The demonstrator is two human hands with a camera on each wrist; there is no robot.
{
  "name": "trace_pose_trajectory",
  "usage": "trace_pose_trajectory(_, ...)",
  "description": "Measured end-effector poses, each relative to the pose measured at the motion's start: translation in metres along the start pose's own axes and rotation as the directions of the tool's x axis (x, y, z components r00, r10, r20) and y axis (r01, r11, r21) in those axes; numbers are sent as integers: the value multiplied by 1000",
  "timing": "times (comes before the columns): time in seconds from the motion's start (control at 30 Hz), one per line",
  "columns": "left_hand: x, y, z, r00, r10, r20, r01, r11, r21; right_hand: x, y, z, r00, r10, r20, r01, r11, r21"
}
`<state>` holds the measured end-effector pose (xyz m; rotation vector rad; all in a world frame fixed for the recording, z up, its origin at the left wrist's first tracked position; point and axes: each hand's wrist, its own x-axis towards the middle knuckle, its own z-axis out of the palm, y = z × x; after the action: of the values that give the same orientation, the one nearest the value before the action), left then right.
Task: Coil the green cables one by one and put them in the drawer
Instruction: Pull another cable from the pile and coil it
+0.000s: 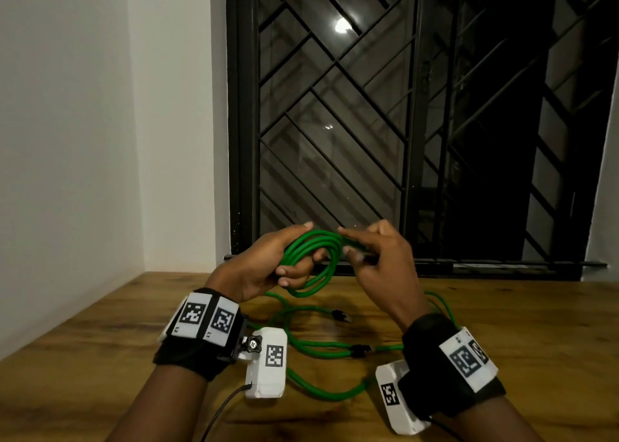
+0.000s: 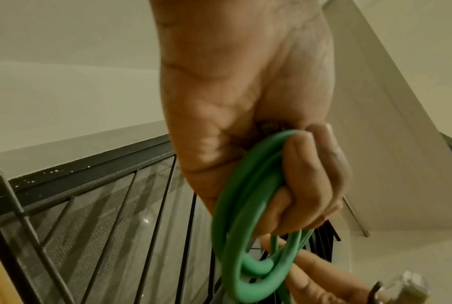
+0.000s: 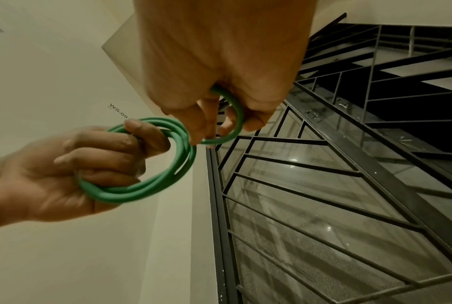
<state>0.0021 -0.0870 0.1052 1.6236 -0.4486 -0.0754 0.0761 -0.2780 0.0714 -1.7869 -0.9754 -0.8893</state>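
A green cable coil [image 1: 318, 261] of several loops hangs above the wooden table, in front of the window. My left hand [image 1: 268, 267] grips the coil's left side, fingers curled round the loops [image 2: 245, 205]. My right hand [image 1: 375, 257] pinches the cable's loose end [image 3: 235, 115] at the coil's right side, with the index finger stretched out. In the right wrist view the left hand [image 3: 89, 164] holds the coil [image 3: 167, 174]. More green cable [image 1: 321, 351] lies loose on the table below, with dark plugs [image 1: 360, 350]. No drawer is in view.
The wooden table [image 1: 100, 358] runs to a white wall [image 1: 67, 140] on the left. A black barred window [image 1: 402, 123] stands right behind the hands. A thin black wire [image 1: 221, 415] leads from the left wrist camera.
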Motion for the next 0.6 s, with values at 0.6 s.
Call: trace_pose_trajectory(0.6, 5, -2, 17, 998, 67, -19, -60, 972, 228, 3, 1, -5, 912, 355, -204, -337, 934, 116)
